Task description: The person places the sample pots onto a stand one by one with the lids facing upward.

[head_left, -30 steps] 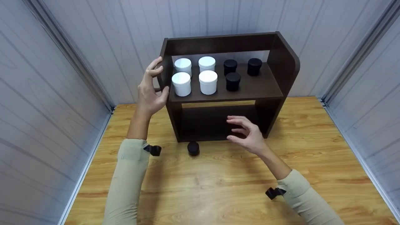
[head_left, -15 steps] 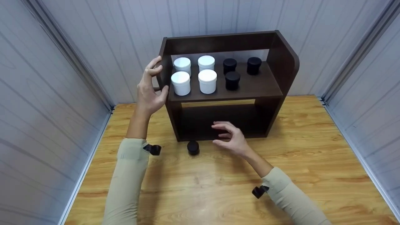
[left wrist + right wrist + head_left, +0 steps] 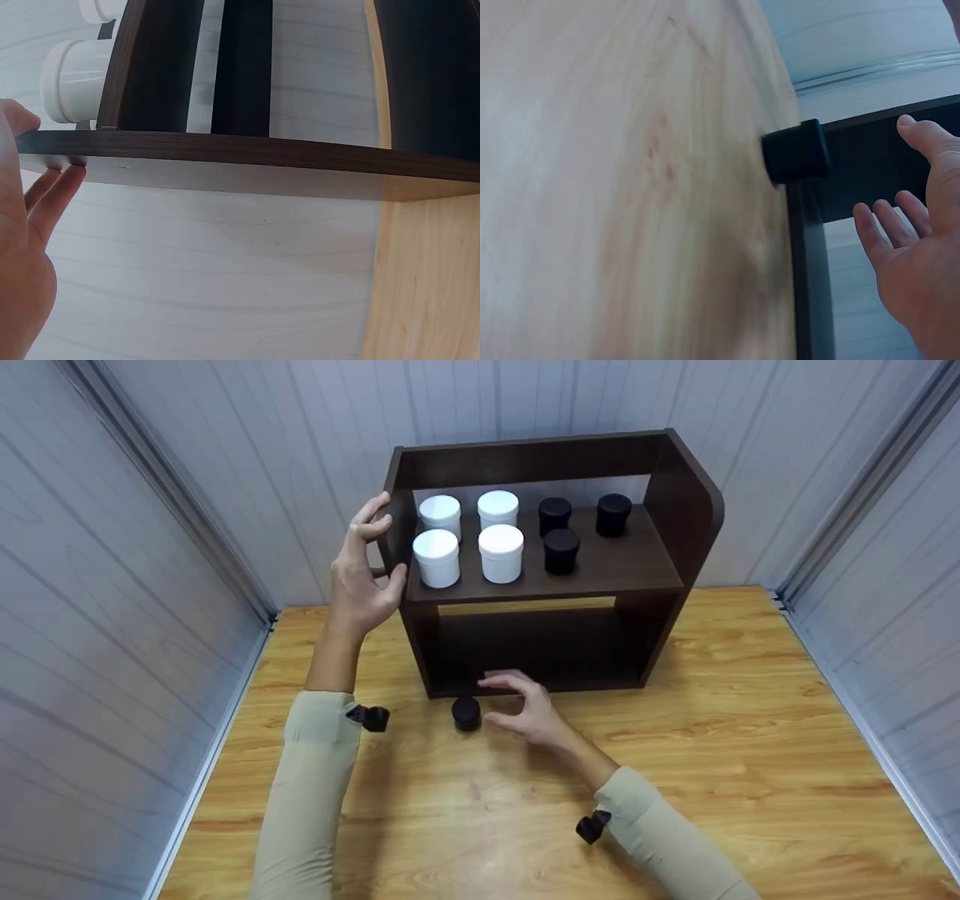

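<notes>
My left hand (image 3: 364,577) holds the left side panel of a dark brown two-tier shelf (image 3: 540,596); in the left wrist view the thumb lies at the panel's edge and two fingers (image 3: 56,199) touch its outer face. On the floor before the shelf stands a small black lidded jar (image 3: 466,714). My right hand (image 3: 529,712) is just right of that jar, fingers spread and nothing between them. In the right wrist view the black jar (image 3: 795,152) sits apart from the fingertips.
Several white lidded jars (image 3: 501,555) stand on the left of the upper board, with black jars (image 3: 561,551) to their right. The lower compartment (image 3: 532,649) faces me. Pale panelled walls (image 3: 150,547) enclose the wood-look floor (image 3: 465,817).
My right hand has moved left and slightly down, from before the lower compartment to beside the black jar on the floor. The left hand keeps its place on the shelf.
</notes>
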{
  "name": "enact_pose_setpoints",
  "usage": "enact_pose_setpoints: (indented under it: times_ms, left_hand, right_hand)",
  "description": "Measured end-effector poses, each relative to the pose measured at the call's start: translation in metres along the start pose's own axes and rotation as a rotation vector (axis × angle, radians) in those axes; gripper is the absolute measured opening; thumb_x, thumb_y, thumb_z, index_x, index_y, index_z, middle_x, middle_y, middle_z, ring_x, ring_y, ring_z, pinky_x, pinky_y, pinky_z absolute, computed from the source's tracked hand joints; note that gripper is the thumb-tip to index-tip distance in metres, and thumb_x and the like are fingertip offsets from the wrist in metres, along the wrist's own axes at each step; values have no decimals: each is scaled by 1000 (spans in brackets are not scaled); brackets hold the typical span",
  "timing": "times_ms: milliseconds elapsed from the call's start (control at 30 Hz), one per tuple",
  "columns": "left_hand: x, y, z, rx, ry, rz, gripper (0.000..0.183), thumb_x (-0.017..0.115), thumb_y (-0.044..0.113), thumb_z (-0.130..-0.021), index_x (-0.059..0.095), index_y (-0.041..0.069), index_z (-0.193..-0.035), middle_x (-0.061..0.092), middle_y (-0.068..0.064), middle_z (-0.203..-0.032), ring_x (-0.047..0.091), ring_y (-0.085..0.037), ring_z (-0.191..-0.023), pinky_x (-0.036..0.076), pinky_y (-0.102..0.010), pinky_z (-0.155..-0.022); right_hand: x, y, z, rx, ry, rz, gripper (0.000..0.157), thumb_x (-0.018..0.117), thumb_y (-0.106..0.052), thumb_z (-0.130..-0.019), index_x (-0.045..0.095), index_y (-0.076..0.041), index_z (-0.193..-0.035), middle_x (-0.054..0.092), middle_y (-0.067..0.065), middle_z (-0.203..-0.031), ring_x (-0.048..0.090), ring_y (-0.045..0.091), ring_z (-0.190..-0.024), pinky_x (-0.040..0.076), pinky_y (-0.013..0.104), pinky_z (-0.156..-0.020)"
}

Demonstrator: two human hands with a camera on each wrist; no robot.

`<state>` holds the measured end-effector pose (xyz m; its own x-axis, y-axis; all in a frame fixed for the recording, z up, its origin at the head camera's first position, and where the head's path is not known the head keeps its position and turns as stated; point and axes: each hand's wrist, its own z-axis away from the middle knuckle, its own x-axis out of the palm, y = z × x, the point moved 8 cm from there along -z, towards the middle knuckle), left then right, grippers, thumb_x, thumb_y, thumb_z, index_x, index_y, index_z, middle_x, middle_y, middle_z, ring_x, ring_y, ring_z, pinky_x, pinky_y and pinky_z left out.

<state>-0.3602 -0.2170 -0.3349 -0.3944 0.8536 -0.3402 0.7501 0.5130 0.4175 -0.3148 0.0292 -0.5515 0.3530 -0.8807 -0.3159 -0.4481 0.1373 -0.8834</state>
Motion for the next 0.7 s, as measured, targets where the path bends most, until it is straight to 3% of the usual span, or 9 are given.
enact_pose_setpoints:
  times_ms: [200,367,700]
  left_hand:
    - [0,1,-1,4,8,6,52,70,-11,-90,59,4,-139,57,-16,-170,64,-34,-153,55,-44,-125]
    - [0,1,-1,4,12,2,53,70,-11,-90,59,6,-139,58,-16,-169,63,-33,-153,56,-43,-124]
    - [-3,2,-1,6,20,1,53,70,-11,-90,59,5,-138,58,-16,-169,64,-33,-152,55,-44,-126]
  right_hand:
    - [20,13,-1,56,-23,-5,49,90,1,-91,75,2,-138,66,32,-151,62,45,-145,52,39,-126]
    - [35,24,-1,131,-64,-79,50,87,0,-93,72,4,-141,56,35,-158,65,52,-142,60,59,-117]
    - [49,38,-2,174,-50,-49,43,90,-3,-93,75,2,-133,59,31,-152,62,49,-142,59,61,-117]
